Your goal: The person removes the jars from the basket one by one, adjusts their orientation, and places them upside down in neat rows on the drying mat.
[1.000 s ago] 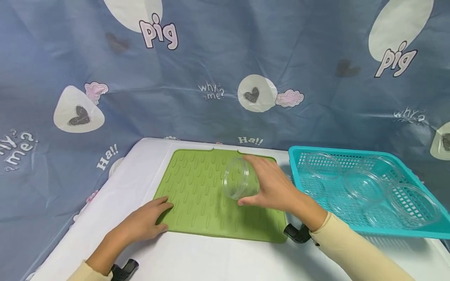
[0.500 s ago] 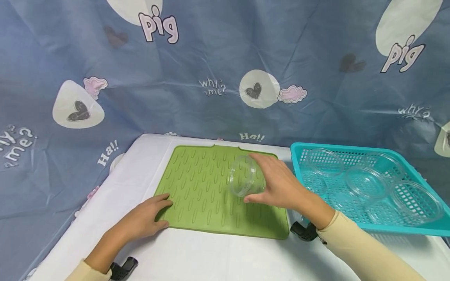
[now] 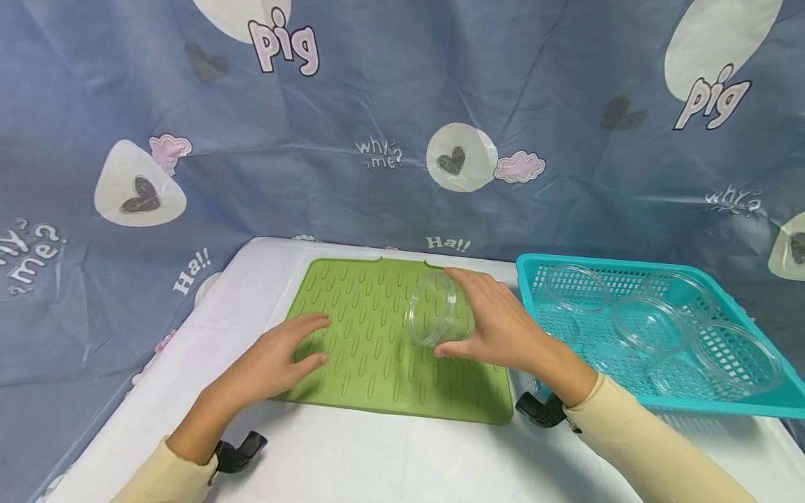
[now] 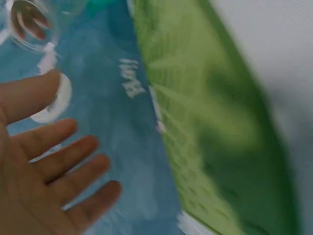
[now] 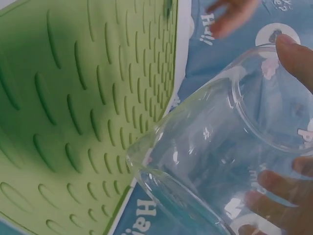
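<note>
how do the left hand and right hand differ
The left hand holds nothing; the right hand grips a clear container. The left hand is near the left edge of the green mat, the right hand above its right side. Both have beige sleeves and black wrist devices.

Facing you is a blue-grey sheet [image 3: 327,195], creased across its width and continuing round to your left. On it you can read "pig" lettering [image 3: 284,42], "why me?" lettering [image 3: 379,154] and "Ha!!" lettering [image 3: 448,244], set among pink clouds [image 3: 520,168] and pale rounded patches [image 3: 474,143], several bearing dark hearts [image 3: 451,161]. Below you spreads a white counter [image 3: 371,454], its back edge just before the sheet. The light you have is diffuse, with soft-edged shadows on the counter and a faint sheen along the creases.
</note>
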`<state>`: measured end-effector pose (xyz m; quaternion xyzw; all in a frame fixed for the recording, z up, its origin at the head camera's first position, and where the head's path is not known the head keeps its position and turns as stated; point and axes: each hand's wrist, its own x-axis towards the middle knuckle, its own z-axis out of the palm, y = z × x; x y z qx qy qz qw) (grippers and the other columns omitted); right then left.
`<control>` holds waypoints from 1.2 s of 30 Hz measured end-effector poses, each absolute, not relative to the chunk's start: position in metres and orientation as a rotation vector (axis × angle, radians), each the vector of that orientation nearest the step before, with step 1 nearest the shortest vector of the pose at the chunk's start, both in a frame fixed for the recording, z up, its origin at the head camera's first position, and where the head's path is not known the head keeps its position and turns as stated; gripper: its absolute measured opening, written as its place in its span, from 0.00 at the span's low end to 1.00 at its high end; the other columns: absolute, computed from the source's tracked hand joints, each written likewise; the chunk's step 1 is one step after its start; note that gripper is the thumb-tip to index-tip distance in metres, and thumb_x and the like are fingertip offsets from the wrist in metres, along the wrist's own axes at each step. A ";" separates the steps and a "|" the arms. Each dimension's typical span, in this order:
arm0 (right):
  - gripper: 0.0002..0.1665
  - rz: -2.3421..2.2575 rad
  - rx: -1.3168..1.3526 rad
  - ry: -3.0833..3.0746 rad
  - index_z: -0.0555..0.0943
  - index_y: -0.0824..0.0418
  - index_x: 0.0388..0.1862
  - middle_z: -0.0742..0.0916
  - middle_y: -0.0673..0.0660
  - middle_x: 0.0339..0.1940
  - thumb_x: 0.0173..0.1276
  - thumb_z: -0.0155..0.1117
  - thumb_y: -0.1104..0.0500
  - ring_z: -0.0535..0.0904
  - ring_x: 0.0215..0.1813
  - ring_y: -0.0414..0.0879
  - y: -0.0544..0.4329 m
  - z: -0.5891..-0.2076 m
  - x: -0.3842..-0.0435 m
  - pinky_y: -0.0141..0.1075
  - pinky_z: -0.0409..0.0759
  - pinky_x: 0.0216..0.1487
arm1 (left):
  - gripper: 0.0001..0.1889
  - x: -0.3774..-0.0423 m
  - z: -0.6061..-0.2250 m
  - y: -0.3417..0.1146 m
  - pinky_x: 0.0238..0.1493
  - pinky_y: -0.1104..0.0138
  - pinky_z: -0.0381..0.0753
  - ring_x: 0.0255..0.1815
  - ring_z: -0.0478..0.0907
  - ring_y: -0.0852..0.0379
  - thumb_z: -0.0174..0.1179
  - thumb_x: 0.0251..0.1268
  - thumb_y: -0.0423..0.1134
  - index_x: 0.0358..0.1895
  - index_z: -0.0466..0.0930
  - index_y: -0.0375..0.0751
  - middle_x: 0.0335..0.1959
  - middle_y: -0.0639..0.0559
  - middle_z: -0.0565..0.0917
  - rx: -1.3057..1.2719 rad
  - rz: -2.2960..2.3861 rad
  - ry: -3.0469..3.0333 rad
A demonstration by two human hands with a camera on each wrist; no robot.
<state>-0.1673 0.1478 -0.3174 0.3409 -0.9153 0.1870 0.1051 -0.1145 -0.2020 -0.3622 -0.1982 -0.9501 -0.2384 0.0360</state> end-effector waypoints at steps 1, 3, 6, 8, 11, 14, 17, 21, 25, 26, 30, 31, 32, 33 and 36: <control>0.67 0.549 1.008 -2.698 0.60 0.58 0.77 0.75 0.57 0.72 0.44 0.80 0.33 0.71 0.72 0.56 0.147 -0.317 -0.168 0.55 0.71 0.72 | 0.29 -0.116 -0.358 -0.197 0.69 0.41 0.73 0.71 0.70 0.37 0.65 0.66 0.42 0.69 0.71 0.40 0.70 0.40 0.73 -0.635 -0.749 -2.878; 0.68 0.543 1.011 -2.703 0.60 0.58 0.77 0.75 0.57 0.72 0.43 0.80 0.32 0.71 0.72 0.56 0.145 -0.317 -0.168 0.56 0.71 0.72 | 0.29 -0.121 -0.351 -0.186 0.70 0.42 0.72 0.72 0.69 0.39 0.65 0.66 0.43 0.69 0.71 0.43 0.71 0.42 0.73 -0.680 -0.781 -2.811; 0.68 0.531 1.008 -2.713 0.60 0.57 0.77 0.75 0.57 0.72 0.42 0.80 0.31 0.72 0.72 0.56 0.142 -0.317 -0.168 0.56 0.71 0.71 | 0.30 -0.126 -0.339 -0.171 0.71 0.43 0.71 0.73 0.68 0.42 0.66 0.64 0.43 0.69 0.71 0.45 0.72 0.45 0.72 -0.754 -0.819 -2.737; 0.69 0.537 1.003 -2.717 0.60 0.56 0.77 0.75 0.56 0.72 0.42 0.80 0.31 0.71 0.73 0.56 0.140 -0.317 -0.169 0.57 0.71 0.72 | 0.31 -0.129 -0.332 -0.161 0.72 0.42 0.70 0.74 0.68 0.43 0.66 0.64 0.43 0.70 0.70 0.45 0.73 0.46 0.71 -0.807 -0.850 -2.709; 0.69 0.559 1.013 -2.708 0.60 0.56 0.77 0.75 0.56 0.73 0.41 0.81 0.32 0.70 0.73 0.56 0.136 -0.317 -0.168 0.57 0.70 0.73 | 0.33 -0.132 -0.326 -0.149 0.72 0.41 0.69 0.76 0.66 0.43 0.67 0.63 0.45 0.72 0.68 0.48 0.75 0.48 0.69 -0.866 -0.899 -2.683; 0.69 0.574 1.026 -2.689 0.60 0.57 0.78 0.75 0.56 0.73 0.41 0.81 0.32 0.70 0.74 0.56 0.131 -0.317 -0.168 0.57 0.70 0.73 | 0.34 -0.135 -0.324 -0.139 0.72 0.40 0.68 0.76 0.64 0.43 0.67 0.63 0.45 0.73 0.67 0.49 0.76 0.47 0.66 -0.929 -0.941 -2.641; 0.69 0.574 1.023 -2.671 0.61 0.57 0.77 0.75 0.57 0.73 0.41 0.81 0.32 0.70 0.74 0.56 0.127 -0.317 -0.167 0.58 0.70 0.72 | 0.36 -0.139 -0.325 -0.132 0.72 0.39 0.68 0.77 0.63 0.42 0.67 0.63 0.44 0.74 0.66 0.48 0.77 0.46 0.65 -0.975 -0.976 -2.596; 0.69 0.575 1.008 -2.666 0.61 0.58 0.77 0.75 0.57 0.73 0.40 0.82 0.32 0.70 0.74 0.56 0.122 -0.317 -0.164 0.58 0.70 0.72 | 0.40 -0.142 -0.327 -0.125 0.72 0.37 0.66 0.78 0.60 0.42 0.68 0.62 0.47 0.76 0.61 0.49 0.79 0.47 0.60 -0.957 -1.013 -2.615; 0.69 0.585 1.004 -2.682 0.62 0.59 0.76 0.74 0.57 0.73 0.39 0.82 0.32 0.70 0.74 0.57 0.119 -0.319 -0.160 0.60 0.71 0.71 | 0.45 -0.143 -0.329 -0.119 0.74 0.36 0.63 0.80 0.57 0.44 0.69 0.61 0.51 0.79 0.55 0.55 0.81 0.52 0.56 -0.931 -1.046 -2.670; 0.70 0.585 1.003 -2.680 0.62 0.59 0.76 0.75 0.57 0.73 0.39 0.82 0.32 0.70 0.73 0.57 0.118 -0.319 -0.159 0.60 0.72 0.70 | 0.46 -0.143 -0.329 -0.118 0.74 0.37 0.62 0.81 0.56 0.44 0.69 0.60 0.52 0.79 0.54 0.57 0.81 0.53 0.55 -0.933 -1.053 -2.678; 0.69 0.570 0.996 -2.653 0.63 0.61 0.76 0.76 0.58 0.72 0.40 0.81 0.31 0.72 0.72 0.57 0.116 -0.320 -0.156 0.60 0.73 0.70 | 0.49 -0.142 -0.330 -0.113 0.75 0.38 0.63 0.81 0.55 0.45 0.71 0.57 0.53 0.79 0.52 0.60 0.81 0.54 0.55 -0.941 -1.078 -2.676; 0.69 0.567 0.998 -2.643 0.63 0.61 0.76 0.76 0.59 0.72 0.40 0.80 0.30 0.72 0.72 0.57 0.115 -0.321 -0.156 0.60 0.73 0.70 | 0.49 -0.142 -0.330 -0.112 0.74 0.39 0.64 0.80 0.56 0.45 0.72 0.56 0.53 0.79 0.52 0.60 0.81 0.53 0.55 -0.939 -1.078 -2.675; 0.69 0.564 1.000 -2.636 0.63 0.62 0.75 0.76 0.59 0.72 0.40 0.80 0.30 0.72 0.72 0.58 0.114 -0.321 -0.155 0.59 0.73 0.70 | 0.50 -0.142 -0.330 -0.112 0.73 0.41 0.68 0.80 0.57 0.46 0.73 0.55 0.52 0.79 0.53 0.60 0.81 0.53 0.55 -0.932 -1.093 -2.674; 0.69 0.565 1.003 -2.634 0.63 0.62 0.75 0.76 0.59 0.72 0.40 0.80 0.30 0.73 0.72 0.58 0.114 -0.321 -0.155 0.59 0.73 0.70 | 0.50 -0.141 -0.330 -0.112 0.71 0.43 0.71 0.79 0.58 0.46 0.74 0.54 0.52 0.79 0.53 0.59 0.81 0.53 0.56 -0.930 -1.111 -2.670; 0.69 0.579 1.019 -2.641 0.63 0.62 0.75 0.76 0.59 0.72 0.40 0.81 0.30 0.73 0.72 0.58 0.112 -0.322 -0.155 0.59 0.73 0.69 | 0.50 -0.141 -0.331 -0.112 0.65 0.51 0.80 0.77 0.61 0.48 0.75 0.52 0.49 0.78 0.55 0.56 0.79 0.52 0.58 -0.928 -1.145 -2.666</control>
